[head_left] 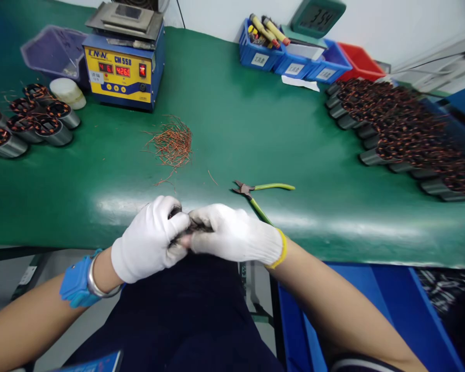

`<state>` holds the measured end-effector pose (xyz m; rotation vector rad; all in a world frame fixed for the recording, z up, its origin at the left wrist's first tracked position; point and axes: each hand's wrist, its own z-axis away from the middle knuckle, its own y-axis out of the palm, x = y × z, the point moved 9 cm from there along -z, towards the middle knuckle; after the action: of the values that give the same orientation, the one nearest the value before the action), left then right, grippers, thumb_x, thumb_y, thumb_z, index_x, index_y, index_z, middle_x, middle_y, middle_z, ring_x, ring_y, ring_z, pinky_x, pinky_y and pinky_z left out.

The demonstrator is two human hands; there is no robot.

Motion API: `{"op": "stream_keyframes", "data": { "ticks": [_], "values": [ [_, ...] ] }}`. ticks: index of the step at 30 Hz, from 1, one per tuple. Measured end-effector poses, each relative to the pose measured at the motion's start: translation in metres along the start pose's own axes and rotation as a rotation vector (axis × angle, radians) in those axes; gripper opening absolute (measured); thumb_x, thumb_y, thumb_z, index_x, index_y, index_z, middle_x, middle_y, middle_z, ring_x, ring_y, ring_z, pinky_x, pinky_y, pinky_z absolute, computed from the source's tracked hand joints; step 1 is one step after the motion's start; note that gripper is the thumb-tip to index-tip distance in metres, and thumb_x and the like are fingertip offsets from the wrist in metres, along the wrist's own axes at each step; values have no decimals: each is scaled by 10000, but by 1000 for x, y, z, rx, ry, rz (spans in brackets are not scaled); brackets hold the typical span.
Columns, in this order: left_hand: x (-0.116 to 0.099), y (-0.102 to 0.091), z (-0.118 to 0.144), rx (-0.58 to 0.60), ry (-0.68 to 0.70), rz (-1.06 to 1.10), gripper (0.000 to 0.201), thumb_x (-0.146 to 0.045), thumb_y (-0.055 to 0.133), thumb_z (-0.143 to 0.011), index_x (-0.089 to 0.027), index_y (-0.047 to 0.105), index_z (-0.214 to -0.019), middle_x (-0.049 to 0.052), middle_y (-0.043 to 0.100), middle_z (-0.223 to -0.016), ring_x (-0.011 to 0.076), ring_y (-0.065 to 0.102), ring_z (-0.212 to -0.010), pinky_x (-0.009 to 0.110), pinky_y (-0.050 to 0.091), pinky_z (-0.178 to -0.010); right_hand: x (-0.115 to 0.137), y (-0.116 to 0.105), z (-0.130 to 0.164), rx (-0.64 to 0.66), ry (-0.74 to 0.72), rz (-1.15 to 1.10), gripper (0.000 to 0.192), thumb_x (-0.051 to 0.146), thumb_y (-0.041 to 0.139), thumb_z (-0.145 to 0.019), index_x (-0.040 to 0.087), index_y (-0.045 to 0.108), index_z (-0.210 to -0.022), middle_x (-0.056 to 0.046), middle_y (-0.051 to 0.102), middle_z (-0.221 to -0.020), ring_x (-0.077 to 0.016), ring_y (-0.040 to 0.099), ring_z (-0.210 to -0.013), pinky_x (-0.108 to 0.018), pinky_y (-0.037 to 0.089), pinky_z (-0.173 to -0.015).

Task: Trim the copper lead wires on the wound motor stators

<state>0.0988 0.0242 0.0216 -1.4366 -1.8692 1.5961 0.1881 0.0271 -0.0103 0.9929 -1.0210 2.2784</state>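
Both of my hands wear white gloves and meet at the table's front edge. My left hand [155, 235] is closed round a motor stator [174, 212], mostly hidden by the gloves, with only its dark inside and some dark windings showing. My right hand [225, 232] pinches at the side of the same stator with thumb and fingers; a bare or worn fingertip shows there. Diagonal cutters [245, 189] with green handles lie spread just beyond my right hand. A loose heap of copper wire clippings [173, 142] lies beyond my left hand.
Several finished-looking stators [54, 129] stand at left beside a yellow-and-blue soldering unit [118, 77] and a purple bin [50, 51]. Many wire-topped stators [395, 129] line the right. Blue tool bins [259, 58], a red bin [358, 59] and a clock [318, 18] stand at the back.
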Motion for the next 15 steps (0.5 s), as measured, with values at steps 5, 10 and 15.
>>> {"op": "stream_keyframes", "data": {
  "ticks": [5,10,15],
  "values": [
    [3,-3,1,-16,-59,62,115,-140,497,-725,-167,535,-831,93,525,-840,218,495,-739,365,460,-625,0,9,-6,-40,-122,-138,265,322,505,-910,169,585,-709,38,527,-606,-86,449,-550,-209,300,-496],
    [29,-8,19,-93,-266,515,622,-156,562,-686,-149,392,-1284,158,521,-1207,255,572,-1034,422,522,-862,2,5,9,-197,-200,-93,247,265,507,-885,178,537,-657,48,452,-597,-86,394,-547,-225,269,-499],
    [44,12,29,212,-589,964,354,-315,558,-846,-204,541,-1182,70,679,-968,144,619,-600,267,530,-490,20,-2,31,-300,-382,-118,246,254,520,-892,182,546,-659,18,537,-638,-103,469,-585,-232,352,-559]
  ]
}}
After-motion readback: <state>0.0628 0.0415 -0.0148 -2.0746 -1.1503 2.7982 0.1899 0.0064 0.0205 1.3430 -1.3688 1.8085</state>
